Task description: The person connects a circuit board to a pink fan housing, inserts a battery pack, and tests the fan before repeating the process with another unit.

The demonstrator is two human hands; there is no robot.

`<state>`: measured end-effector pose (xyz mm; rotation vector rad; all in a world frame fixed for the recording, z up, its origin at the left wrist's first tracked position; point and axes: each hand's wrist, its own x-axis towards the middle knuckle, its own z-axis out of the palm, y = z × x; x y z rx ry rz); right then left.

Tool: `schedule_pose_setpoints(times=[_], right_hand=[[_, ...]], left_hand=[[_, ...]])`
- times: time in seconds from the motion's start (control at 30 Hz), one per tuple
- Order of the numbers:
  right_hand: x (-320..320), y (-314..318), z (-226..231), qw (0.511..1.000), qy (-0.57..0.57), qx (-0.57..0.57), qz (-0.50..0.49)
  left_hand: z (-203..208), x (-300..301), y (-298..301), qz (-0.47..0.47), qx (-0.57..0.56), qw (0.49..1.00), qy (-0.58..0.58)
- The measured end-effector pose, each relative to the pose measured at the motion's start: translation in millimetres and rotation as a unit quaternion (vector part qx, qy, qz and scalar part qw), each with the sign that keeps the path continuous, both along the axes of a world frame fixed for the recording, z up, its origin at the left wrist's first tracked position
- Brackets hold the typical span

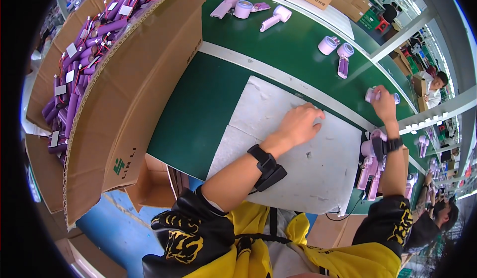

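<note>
My left hand (300,124) hovers over or rests on a white foam mat (283,173), its fingers loosely bent and the thumb apart, with nothing visible in it. Reaching out over the green belt, my right hand (384,104) has its fingers closed around a lilac handheld fan body (370,95); the hand hides part of it. Below my right wrist, several lilac fan bodies (368,166) lie in a bunch beside the mat. Black straps with small boxes sit on both wrists.
A tall cardboard box (144,89) stands at my left. Behind it, purple battery cells (92,52) with wires and connectors fill another carton. More lilac fan bodies (242,9) lie along the green belt (298,34). A white metal post (405,34) rises at the right. Other people work beyond.
</note>
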<state>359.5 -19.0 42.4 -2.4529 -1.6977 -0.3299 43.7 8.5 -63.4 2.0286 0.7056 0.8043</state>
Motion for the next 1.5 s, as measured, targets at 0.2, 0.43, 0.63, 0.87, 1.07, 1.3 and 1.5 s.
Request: schedule_pose_setpoints(times=[0.2,0.43,0.63,0.87,1.07,1.3,1.5], right_hand=[[-78,-99,0,0.992,-0.035,-0.094,0.079],[-126,-145,3,0.969,-0.084,-0.162,0.165],[-183,-104,-6,0.913,0.286,0.019,0.29],[-171,-70,-92,0.843,0.441,0.029,0.308],[-184,-63,-100,0.833,0.425,0.088,0.342],[-190,-53,-99,0.842,0.405,0.099,0.344],[-198,-51,-99,0.834,0.418,0.104,0.345]], left_hand=[[1,-1,1,0.013,0.007,1.0,-0.012],[14,-13,20,0.005,-0.057,0.996,0.074],[7,-28,33,0.1,-0.187,0.976,-0.057],[-28,-63,111,0.248,-0.063,0.954,-0.155],[-8,-137,262,0.476,0.158,0.853,0.142],[5,-146,329,0.45,0.154,0.817,0.327],[23,-148,348,0.411,0.153,0.796,0.416]])
